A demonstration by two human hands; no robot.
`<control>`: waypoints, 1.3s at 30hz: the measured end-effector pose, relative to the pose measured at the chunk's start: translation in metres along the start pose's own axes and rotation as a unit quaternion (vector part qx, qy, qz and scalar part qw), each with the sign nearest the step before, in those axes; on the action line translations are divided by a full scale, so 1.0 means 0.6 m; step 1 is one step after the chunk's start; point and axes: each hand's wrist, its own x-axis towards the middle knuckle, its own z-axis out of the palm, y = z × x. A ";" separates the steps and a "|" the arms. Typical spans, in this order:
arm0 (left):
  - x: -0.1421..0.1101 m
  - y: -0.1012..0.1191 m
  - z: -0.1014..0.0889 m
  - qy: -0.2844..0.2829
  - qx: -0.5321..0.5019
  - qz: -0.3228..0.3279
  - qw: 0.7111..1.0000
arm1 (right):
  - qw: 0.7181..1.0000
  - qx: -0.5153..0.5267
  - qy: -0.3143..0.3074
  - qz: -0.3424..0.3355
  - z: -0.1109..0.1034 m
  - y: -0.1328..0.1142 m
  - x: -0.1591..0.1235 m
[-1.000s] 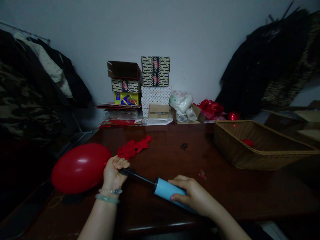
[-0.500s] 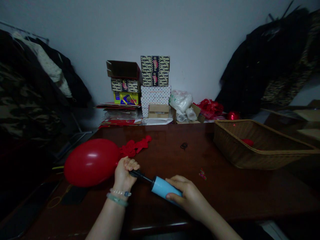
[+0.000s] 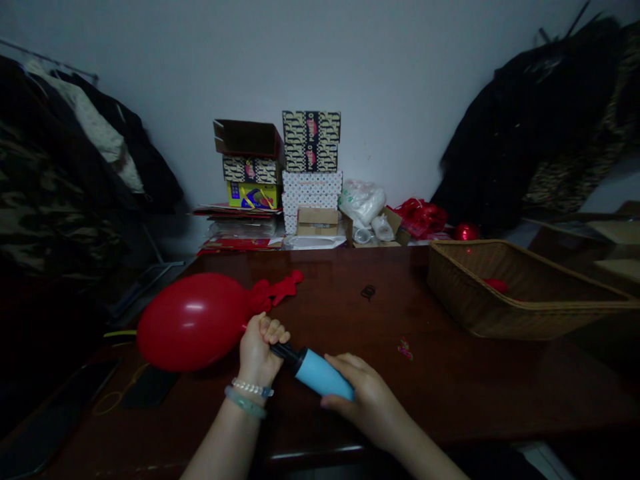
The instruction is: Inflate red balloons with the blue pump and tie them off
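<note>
- Head view: left forearm slants up from the bottom edge; left hand point(image 3: 261, 348) clenched round the black handle of a blue pump point(image 3: 323, 375), wrist wearing a beaded bracelet point(image 3: 253, 388) and a pale green bangle point(image 3: 245, 402).
- Right forearm comes in from lower right; right hand point(image 3: 364, 397) grasps the pump's barrel, thumb on the near side, fingers over the top.
- Pump lies slantwise between the hands, above the near part of the surface point(image 3: 330, 307); handle close to barrel, little rod showing.
- Red balloon point(image 3: 195, 323), swollen, just left of the left fist. Its neck runs into the fist; the join with the pump is hidden.
- Barrel's far end covered by the right palm. Both forearms cut off by the frame.
- Red cloth pieces point(image 3: 284, 291) partly behind the balloon.
- Dark flat object point(image 3: 150, 389) below the balloon, too dim to identify.
- Red item point(image 3: 495, 285) in the basket point(image 3: 575, 306), mostly hidden by the wall.
</note>
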 end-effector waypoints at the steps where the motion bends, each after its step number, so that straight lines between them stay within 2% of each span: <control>1: -0.001 0.002 0.000 0.002 -0.001 0.002 1.000 | 1.000 -0.012 -0.003 -0.003 0.001 0.000 0.000; 7: 0.003 0.026 0.000 0.007 -0.010 0.025 1.000 | 0.998 -0.049 -0.019 -0.028 -0.015 0.004 -0.001; 13: 0.016 0.076 -0.014 0.022 -0.008 0.079 0.997 | 0.994 -0.101 -0.029 -0.016 -0.054 0.015 0.001; 17: 0.019 0.087 -0.021 0.027 -0.007 0.085 0.996 | 0.994 -0.109 -0.025 -0.012 -0.059 0.020 0.002; 23: 0.013 0.068 -0.017 0.000 -0.007 0.062 0.998 | 0.996 -0.079 -0.026 -0.021 -0.039 0.017 -0.002; 27: 0.005 0.034 -0.010 -0.021 0.000 0.022 1.000 | 0.998 -0.053 -0.027 -0.035 -0.021 0.011 -0.002; 32: 0.000 -0.004 -0.005 -0.019 0.005 -0.009 1.000 | 0.999 -0.023 -0.025 -0.029 -0.012 0.006 -0.001; 39: -0.002 0.004 0.000 -0.015 0.004 0.004 1.000 | 0.999 -0.013 -0.039 -0.034 -0.023 0.003 0.003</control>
